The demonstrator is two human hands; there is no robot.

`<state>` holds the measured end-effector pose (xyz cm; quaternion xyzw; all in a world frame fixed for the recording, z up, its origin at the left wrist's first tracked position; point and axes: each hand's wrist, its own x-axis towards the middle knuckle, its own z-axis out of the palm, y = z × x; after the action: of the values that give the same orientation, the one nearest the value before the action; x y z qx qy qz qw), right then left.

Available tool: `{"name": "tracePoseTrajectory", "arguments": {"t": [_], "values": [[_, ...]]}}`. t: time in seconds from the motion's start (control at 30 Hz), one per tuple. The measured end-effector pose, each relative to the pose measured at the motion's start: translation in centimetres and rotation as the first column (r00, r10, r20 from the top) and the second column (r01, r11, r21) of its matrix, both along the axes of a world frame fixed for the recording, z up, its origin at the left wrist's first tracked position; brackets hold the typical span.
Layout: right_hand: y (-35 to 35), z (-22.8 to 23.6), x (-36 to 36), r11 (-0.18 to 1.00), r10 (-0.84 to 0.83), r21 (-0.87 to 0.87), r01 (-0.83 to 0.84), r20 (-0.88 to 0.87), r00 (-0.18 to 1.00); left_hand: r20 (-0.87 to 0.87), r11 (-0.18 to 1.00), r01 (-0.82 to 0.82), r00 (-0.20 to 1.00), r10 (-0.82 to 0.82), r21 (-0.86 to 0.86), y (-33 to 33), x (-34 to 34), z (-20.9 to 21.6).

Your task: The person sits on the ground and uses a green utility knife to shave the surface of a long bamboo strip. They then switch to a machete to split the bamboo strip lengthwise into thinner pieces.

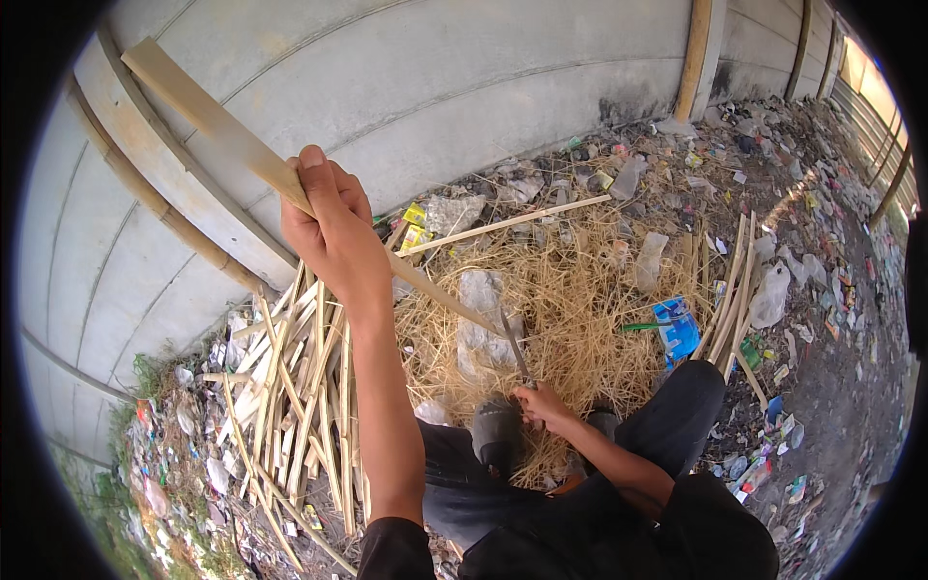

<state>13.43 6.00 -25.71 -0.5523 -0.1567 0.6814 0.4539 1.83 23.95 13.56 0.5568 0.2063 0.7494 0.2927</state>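
Note:
My left hand [332, 217] is raised in front of the wall, its fingers and thumb closed round a long flat bamboo strip [217, 121]. The strip slants from upper left down past my wrist, its lower end close to a knife blade [512, 343]. Low down by my feet, my right hand [544, 406] grips that knife, its blade pointing up and away from me. Blade and strip overlap in this view; whether they touch I cannot tell. The knife's handle is mostly hidden in my fist. Thin shavings [570, 300] cover the ground around the blade.
A pile of split bamboo strips [307, 387] lies to my left, more strips [737, 290] to my right. One long strip [512, 224] lies beyond the shavings. A blue wrapper [677, 332] and other litter spread over the ground. A grey panel wall [464, 87] stands behind.

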Motion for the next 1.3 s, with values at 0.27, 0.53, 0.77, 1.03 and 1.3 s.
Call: {"name": "tracePoseTrajectory", "arguments": {"t": [0.27,0.53,0.77,1.03,1.3], "values": [[1.6,7.7,0.9,0.911,-0.231,0.359,0.203,0.037,0.972,0.012,0.994,0.112,0.994,-0.112,-0.010,-0.3,0.5,0.7],[1.5,4.2,-1.4,0.968,0.026,0.240,-0.080,0.218,0.976,0.017,0.992,0.127,0.992,-0.127,0.007,-1.3,1.4,0.6],[2.4,8.5,-2.3,0.769,-0.358,0.635,0.069,0.338,0.870,-0.021,0.986,0.159,0.987,-0.158,0.049,-1.6,1.5,0.2],[0.2,6.3,-0.6,0.917,-0.178,0.383,0.110,0.145,0.973,0.008,0.990,0.142,0.990,-0.143,0.020,-2.3,1.0,0.1],[-0.6,4.8,-1.5,0.981,-0.100,0.180,0.066,0.182,0.978,-0.041,0.988,0.137,0.990,-0.134,0.078,-2.8,1.5,0.0]]}}
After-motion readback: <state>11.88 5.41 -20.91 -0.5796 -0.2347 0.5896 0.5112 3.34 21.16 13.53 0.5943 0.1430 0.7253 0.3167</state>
